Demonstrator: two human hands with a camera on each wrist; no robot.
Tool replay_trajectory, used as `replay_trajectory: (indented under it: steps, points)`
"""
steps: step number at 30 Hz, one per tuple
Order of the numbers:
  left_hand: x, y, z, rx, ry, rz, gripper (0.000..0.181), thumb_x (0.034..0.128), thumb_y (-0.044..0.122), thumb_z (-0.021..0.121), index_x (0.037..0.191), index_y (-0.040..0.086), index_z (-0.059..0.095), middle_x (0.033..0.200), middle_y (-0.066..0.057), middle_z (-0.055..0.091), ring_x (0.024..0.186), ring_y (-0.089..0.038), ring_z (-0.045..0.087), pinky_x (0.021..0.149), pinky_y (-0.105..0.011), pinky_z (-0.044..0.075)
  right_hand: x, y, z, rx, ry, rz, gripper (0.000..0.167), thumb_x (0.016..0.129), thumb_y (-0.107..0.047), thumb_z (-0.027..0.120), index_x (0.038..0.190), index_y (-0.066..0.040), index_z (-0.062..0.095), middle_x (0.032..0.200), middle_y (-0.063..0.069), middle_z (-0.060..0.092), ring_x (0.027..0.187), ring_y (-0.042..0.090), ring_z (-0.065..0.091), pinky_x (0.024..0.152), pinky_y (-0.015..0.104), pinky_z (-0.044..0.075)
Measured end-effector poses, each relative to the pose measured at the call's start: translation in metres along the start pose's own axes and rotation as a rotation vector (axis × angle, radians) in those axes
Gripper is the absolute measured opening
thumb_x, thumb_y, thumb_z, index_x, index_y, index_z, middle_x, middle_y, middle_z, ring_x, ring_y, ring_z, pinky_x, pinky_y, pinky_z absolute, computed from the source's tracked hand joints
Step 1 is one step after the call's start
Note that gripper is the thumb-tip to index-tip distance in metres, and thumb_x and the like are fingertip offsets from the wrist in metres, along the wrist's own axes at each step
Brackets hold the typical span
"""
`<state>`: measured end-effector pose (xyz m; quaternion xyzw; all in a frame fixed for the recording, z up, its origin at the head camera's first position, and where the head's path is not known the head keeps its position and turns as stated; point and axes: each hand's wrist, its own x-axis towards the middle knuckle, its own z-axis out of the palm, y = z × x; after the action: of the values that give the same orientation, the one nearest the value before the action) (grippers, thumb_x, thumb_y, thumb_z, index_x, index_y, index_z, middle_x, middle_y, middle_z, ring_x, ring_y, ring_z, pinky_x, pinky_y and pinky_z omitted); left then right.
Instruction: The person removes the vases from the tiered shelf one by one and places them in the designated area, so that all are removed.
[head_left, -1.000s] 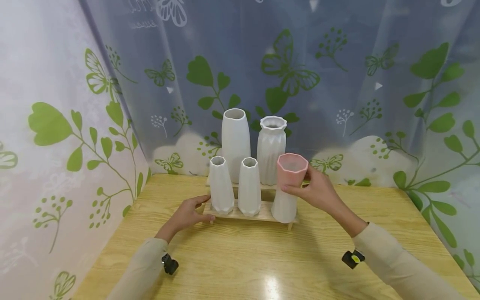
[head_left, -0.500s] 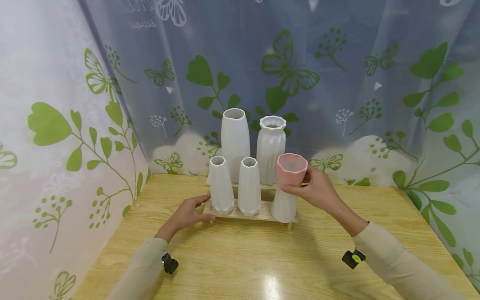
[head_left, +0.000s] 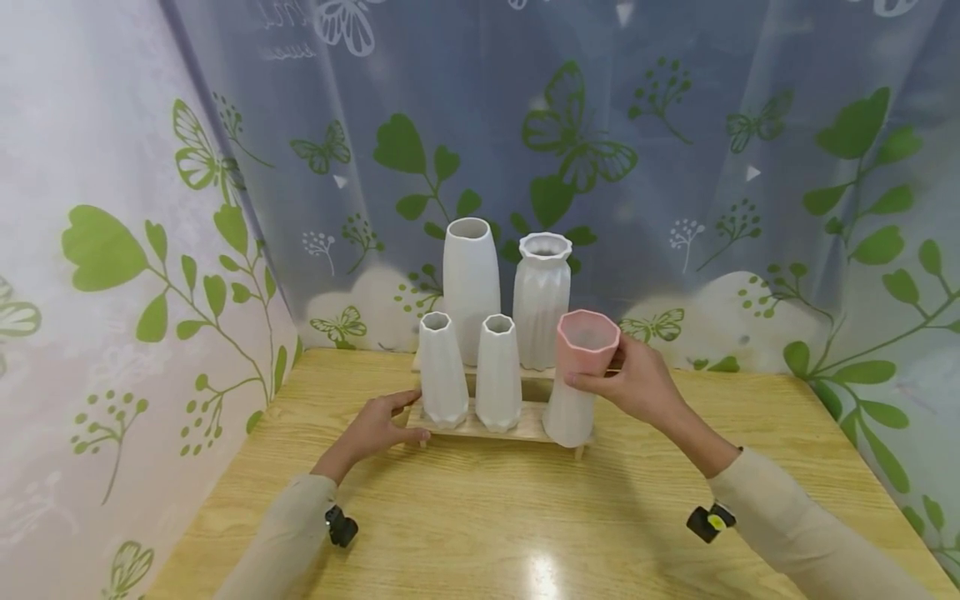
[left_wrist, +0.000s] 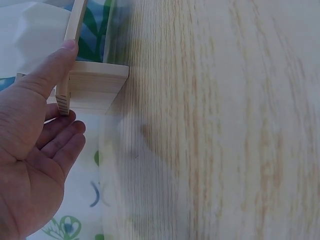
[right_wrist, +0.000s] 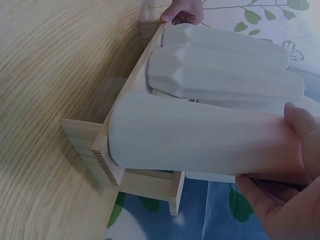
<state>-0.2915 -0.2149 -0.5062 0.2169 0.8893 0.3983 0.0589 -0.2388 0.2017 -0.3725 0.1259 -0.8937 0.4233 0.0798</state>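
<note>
"Table (head_left: 450, 525) of pale wood grain, with a two-step wooden stand (head_left: 533, 423) on it. What is held there?"

"The pink-and-white vase (head_left: 572, 402), at the front right of the stand. Its white base rests on the stand and its pink rim opens upward. The right hand (head_left: 639, 383) grips the pink upper part, thumb on the near side, fingers curled round the far side."

"And the left hand (head_left: 381, 427)?"

"It pinches the stand's front left corner, thumb on top, fingers underneath."

"What else does the stand carry?"

"At the front left, near the left hand, a slim white vase (head_left: 442, 375); at the front middle, a matching slim vase (head_left: 498, 379). At the back left, a tall smooth vase (head_left: 471, 283); at the back right, a ruffled-rim vase (head_left: 542, 304). Both are white too."

"And behind the stand?"

"A blue-grey curtain (head_left: 480, 75) printed with green leaves and butterflies."
</note>
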Motion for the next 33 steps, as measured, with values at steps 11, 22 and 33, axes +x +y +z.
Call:
replay_trajectory:
  steps: [11,22,33]
  points:
    - [0.002,0.002,0.003,-0.031,-0.015,-0.003,0.086,0.086,0.035,0.085,0.153,-0.001,0.045,0.156,-0.019,0.045,0.142,-0.038,0.046,0.114,-0.049,0.046,-0.008,0.001,-0.014,-0.022,0.025,-0.02,0.075,0.08,-0.04,0.089,0.137,-0.004,0.058,0.118,0.016,0.07,0.097,0.029,0.071,0.073,0.034,0.061]
    - [0.001,0.001,0.003,-0.047,-0.014,-0.02,0.085,0.0867,0.032,0.084,0.154,0.0,0.044,0.157,-0.017,0.044,0.142,-0.038,0.045,0.114,-0.049,0.045,-0.017,0.001,-0.035,-0.029,0.046,-0.011,0.077,0.08,-0.045,0.088,0.139,-0.006,0.056,0.12,0.015,0.07,0.098,0.029,0.071,0.074,0.034,0.062]
    - [0.0,0.002,-0.002,-0.046,-0.029,0.015,0.085,0.0883,0.033,0.083,0.153,-0.004,0.043,0.156,-0.022,0.043,0.141,-0.042,0.046,0.113,-0.051,0.045,-0.023,0.008,-0.055,-0.057,0.097,0.013,0.075,0.081,-0.044,0.087,0.137,-0.003,0.057,0.119,0.017,0.069,0.099,0.032,0.071,0.071,0.028,0.061]
